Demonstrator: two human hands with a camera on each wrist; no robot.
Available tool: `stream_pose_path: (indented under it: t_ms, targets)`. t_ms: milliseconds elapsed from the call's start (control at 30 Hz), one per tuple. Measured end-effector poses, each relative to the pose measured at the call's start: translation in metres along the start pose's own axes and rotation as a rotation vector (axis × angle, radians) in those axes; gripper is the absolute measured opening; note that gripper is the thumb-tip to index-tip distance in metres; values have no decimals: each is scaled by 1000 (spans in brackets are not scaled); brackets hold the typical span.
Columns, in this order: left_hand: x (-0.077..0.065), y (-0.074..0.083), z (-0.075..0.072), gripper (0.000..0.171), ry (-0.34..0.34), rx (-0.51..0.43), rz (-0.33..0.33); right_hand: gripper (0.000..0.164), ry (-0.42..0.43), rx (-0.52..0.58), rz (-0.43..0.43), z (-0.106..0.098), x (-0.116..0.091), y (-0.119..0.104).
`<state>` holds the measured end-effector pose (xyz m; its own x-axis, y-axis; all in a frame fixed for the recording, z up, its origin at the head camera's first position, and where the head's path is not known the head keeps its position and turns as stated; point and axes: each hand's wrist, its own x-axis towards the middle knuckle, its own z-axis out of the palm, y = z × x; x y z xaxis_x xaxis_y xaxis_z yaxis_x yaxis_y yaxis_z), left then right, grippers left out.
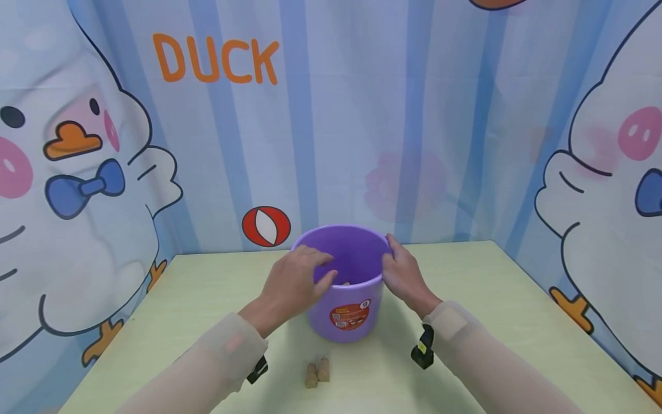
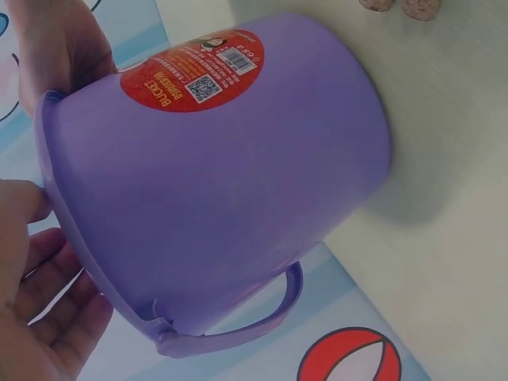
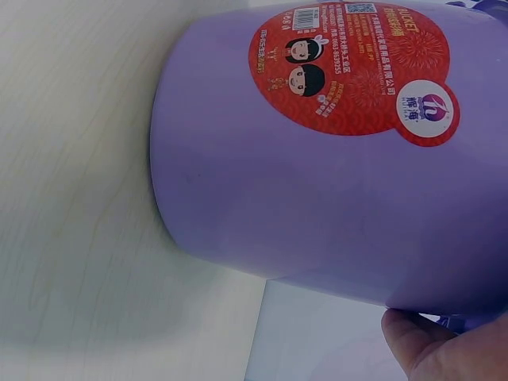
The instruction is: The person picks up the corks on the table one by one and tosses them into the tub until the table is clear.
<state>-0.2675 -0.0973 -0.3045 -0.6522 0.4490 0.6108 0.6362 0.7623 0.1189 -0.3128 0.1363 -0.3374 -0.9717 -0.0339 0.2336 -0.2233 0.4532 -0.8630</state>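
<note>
A purple plastic bucket (image 1: 341,313) with a red label stands upright on the table. My right hand (image 1: 408,276) grips its rim at the right, thumb on the outside in the right wrist view. Over the left part of the opening is my left hand (image 1: 295,282), its thumb and fingers spread apart with nothing between them. In the left wrist view, the left fingers (image 2: 59,290) lie right at the rim. A small bit of tan shows inside the bucket, just above the front rim. Two corks (image 1: 317,373) stand side by side on the table in front of the bucket.
The pale yellow-green table (image 1: 217,322) reaches back to a blue striped curtain (image 1: 351,115) printed with ducks. A purple carrying handle (image 2: 238,337) hangs at the bucket's side. Dark wrist straps (image 1: 423,348) sit below both sleeves.
</note>
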Motion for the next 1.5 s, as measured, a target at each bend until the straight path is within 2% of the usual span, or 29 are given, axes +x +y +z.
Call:
stream_pose_path:
  t_ms: [367,600,1000,1333,1500]
  targets:
    - [-10,-2,-4,26,31,4,19,62,4,-8,4,0,-1,0]
    - [-14,-3,-7,25,73,23,57,62,7,-17,2,0,0,1]
    - [-22,1,-14,21,112,-8,122,62,11,-16,2,0,0,1]
    - [-34,1,-18,21,130,-23,154,62,5,-11,1,0,0,0]
    - [-39,1,-19,22,111,-14,143,62,4,-8,-2,-1,-1,0]
